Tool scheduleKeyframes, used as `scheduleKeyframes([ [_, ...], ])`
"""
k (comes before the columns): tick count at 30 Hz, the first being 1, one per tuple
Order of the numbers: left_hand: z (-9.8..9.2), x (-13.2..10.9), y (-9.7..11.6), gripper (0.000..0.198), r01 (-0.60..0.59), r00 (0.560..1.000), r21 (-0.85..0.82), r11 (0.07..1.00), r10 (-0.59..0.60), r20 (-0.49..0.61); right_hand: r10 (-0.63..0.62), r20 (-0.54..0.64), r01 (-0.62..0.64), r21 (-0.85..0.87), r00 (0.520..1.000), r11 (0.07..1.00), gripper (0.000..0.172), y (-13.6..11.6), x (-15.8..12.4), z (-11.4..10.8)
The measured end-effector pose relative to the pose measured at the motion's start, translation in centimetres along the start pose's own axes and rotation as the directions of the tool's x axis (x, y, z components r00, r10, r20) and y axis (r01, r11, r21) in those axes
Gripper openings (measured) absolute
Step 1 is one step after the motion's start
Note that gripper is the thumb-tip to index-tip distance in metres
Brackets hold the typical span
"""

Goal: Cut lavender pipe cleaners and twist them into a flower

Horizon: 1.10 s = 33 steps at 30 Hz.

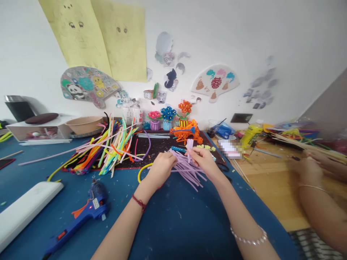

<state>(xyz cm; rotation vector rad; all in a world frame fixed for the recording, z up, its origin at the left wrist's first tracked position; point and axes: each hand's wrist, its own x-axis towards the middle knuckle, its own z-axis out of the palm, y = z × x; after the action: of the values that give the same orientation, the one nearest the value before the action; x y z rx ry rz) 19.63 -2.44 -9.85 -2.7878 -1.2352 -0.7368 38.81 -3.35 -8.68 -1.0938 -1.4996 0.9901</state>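
In the middle of the blue mat, a loose pile of light purple pipe cleaners (191, 176) lies between my hands. My right hand (205, 162) pinches a short upright bunch of light purple pipe cleaner (190, 145) above the pile. Just left of the pile, my left hand (162, 167) has its fingers closed; what they grip, if anything, is hidden. A teal tool handle (177, 148) shows behind my fingertips. A yellow pipe cleaner (140, 174) curves beside my left wrist.
A blue glue gun (90, 211) and white case (27, 213) lie at left. Mixed pipe cleaners (108, 148) are heaped behind them. Behind my hands stand small flower pots (167, 124) and orange pipe-cleaner pieces (185, 133). At right are a yellow bottle (251, 135) and another person's blurred hands (311, 171).
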Motion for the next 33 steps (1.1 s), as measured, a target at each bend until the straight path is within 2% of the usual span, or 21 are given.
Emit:
scheduleKeyframes([
  [2, -0.9, 0.0, 0.2, 0.021, 0.082, 0.993, -0.029, 0.996, -0.084, -0.08, -0.017, 0.018, 0.017, -0.018, 1.0, 1.0, 0.044, -0.1, -0.1, 0.0],
  [4, -1.8, -0.1, 0.4, 0.021, 0.149, 0.963, -0.144, 0.978, -0.177, -0.204, -0.043, 0.05, 0.044, -0.029, 0.998, 0.999, 0.043, -0.2, -0.2, 0.1],
  [6, -2.5, 0.0, 0.8, 0.019, 0.149, 0.926, -0.278, 0.949, -0.233, -0.298, -0.071, 0.095, 0.074, -0.032, 0.993, 0.997, 0.042, -0.4, -0.3, 0.3],
  [8, -3.0, 0.0, 1.1, 0.018, 0.122, 0.907, -0.353, 0.928, -0.248, -0.339, -0.089, 0.136, 0.095, -0.036, 0.987, 0.995, 0.041, -0.4, -0.4, 0.4],
  [12, -3.0, 0.0, 1.5, 0.019, 0.096, 0.914, -0.362, 0.927, -0.226, -0.336, -0.096, 0.192, 0.109, -0.059, 0.977, 0.992, 0.039, -0.3, -0.5, 0.4],
  [16, -2.8, -0.1, 1.5, 0.02, 0.11, 0.918, -0.322, 0.94, -0.221, -0.331, -0.117, 0.211, 0.151, -0.153, 0.97, 0.977, 0.039, -0.1, -0.4, 0.4],
  [19, -2.7, -0.1, 1.5, 0.021, 0.077, 0.921, -0.31, 0.948, -0.187, -0.341, -0.13, 0.246, 0.181, -0.194, 0.96, 0.964, 0.038, -0.1, -0.4, 0.6],
  [23, -2.7, -0.1, 1.3, 0.021, 0.023, 0.917, -0.322, 0.946, -0.149, -0.371, -0.09, 0.312, 0.132, -0.113, 0.946, 0.985, 0.037, -0.2, -0.6, 0.7],
  [27, -2.8, 0.0, 1.3, 0.019, 0.004, 0.891, -0.378, 0.926, -0.175, -0.419, -0.09, 0.315, 0.099, -0.012, 0.945, 0.995, 0.037, -0.5, -0.7, 0.5],
  [30, -2.7, 0.0, 1.4, 0.018, -0.013, 0.884, -0.404, 0.915, -0.179, -0.432, -0.085, 0.32, 0.084, 0.015, 0.944, 0.996, 0.035, -0.5, -0.8, 0.5],
  [33, -2.6, 0.0, 1.4, 0.018, -0.005, 0.888, -0.357, 0.934, -0.16, -0.43, -0.086, 0.349, 0.086, 0.017, 0.933, 0.996, 0.037, -0.5, -0.8, 0.5],
])
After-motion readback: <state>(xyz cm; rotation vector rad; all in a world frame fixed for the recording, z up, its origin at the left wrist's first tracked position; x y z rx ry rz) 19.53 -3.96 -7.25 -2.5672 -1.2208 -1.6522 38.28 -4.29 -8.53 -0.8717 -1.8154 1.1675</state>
